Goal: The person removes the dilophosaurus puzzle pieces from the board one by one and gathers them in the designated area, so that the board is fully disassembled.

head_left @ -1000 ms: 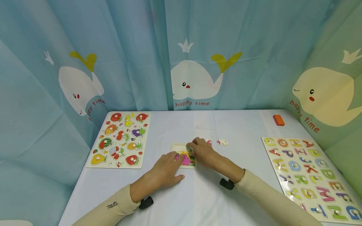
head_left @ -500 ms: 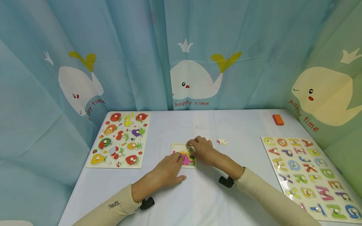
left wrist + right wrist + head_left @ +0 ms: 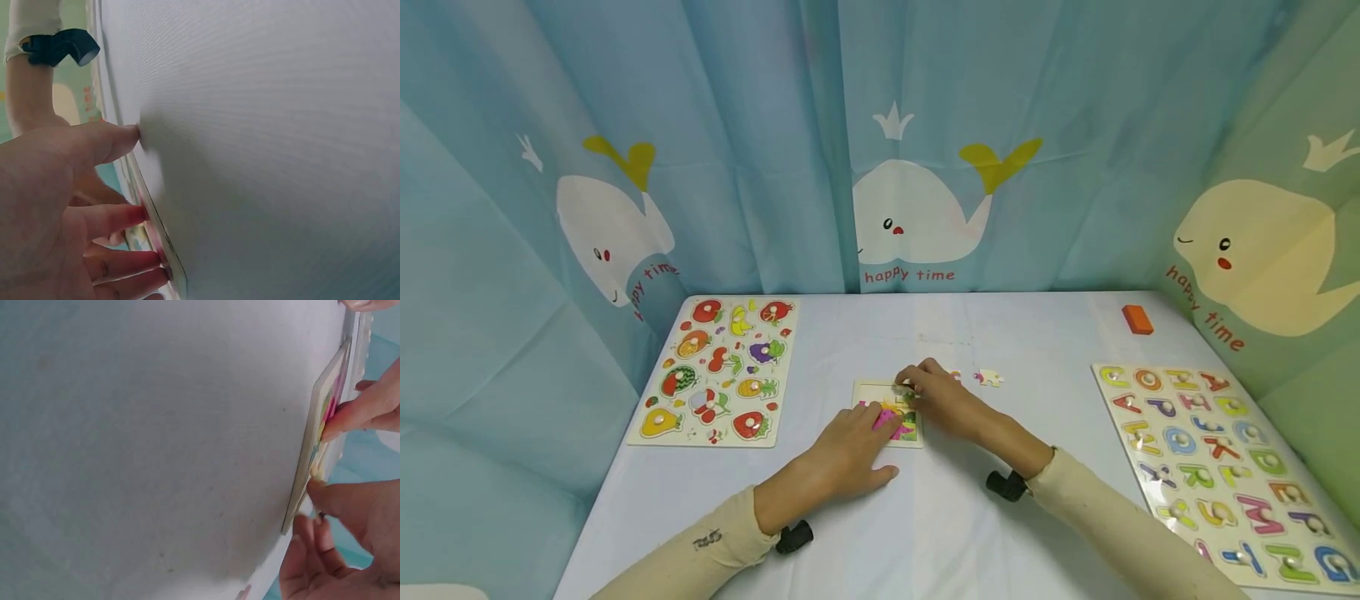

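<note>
A small framed jigsaw puzzle with a pink picture on its laid pieces lies mid-table. My left hand rests on it, fingers outstretched on the pink pieces; in the left wrist view the fingertips touch the board, with the thumb on the cloth. At the board's upper right corner, my right hand pinches a puzzle piece between thumb and fingers. Only a sliver of that piece shows. Beyond the right hand lie a loose yellowish-white puzzle piece and another piece, partly hidden by the hand.
To the left lies a fruit peg board. A letter peg board is at the right, with an orange block behind it. Blue whale-print curtains enclose the white-covered table.
The left fingers have slid slightly to the right over the pink pieces. The right hand stays at the board's upper right corner, shifting only a little.
</note>
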`<state>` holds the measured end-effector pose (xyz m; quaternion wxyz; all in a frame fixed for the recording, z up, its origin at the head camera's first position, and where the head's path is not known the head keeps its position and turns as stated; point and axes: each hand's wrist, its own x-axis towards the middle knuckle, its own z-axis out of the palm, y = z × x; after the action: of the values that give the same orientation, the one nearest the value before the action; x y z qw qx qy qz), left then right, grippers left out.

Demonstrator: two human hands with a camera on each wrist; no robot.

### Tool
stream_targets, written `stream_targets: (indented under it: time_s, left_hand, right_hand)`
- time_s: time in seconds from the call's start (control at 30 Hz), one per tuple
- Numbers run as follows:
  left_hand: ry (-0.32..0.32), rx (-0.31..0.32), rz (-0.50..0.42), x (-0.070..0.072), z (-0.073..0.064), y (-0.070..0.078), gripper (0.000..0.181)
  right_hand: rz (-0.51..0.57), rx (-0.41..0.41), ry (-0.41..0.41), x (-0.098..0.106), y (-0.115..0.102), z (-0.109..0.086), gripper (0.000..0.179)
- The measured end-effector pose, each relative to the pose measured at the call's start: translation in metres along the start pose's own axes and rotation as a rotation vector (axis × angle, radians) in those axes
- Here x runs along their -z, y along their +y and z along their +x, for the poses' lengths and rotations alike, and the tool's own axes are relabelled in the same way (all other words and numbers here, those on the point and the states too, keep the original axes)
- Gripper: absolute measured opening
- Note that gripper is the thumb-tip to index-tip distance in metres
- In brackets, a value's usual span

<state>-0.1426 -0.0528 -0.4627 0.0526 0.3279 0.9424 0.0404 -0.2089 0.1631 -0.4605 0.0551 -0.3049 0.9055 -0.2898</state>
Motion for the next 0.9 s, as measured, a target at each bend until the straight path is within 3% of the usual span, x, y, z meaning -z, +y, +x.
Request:
stream_targets:
  time_s: [0.23, 0.5, 0.73, 0.9]
  left_hand:
    - [-0.009, 0.003, -0.001, 0.001, 0.0, 0.001, 0.068]
    - [-0.009, 0.005, -0.013, 0.002, -0.002, 0.002, 0.068]
    - [-0.013, 0.012, -0.025, 0.003, -0.002, 0.002, 0.068]
    - [-0.008, 0.014, -0.03, 0.002, -0.002, 0.002, 0.068]
  right_hand:
    - [0.102, 0.005, 0.046, 0.011, 0.008, 0.0, 0.019]
    - [0.12, -0.14, 0.096, 0.057, 0.041, -0.025, 0.016]
    - [0.104, -0.246, 0.031, 0.107, 0.081, -0.057, 0.014]
    - [0.116, -0.311, -0.036, 0.122, 0.107, -0.071, 0.014]
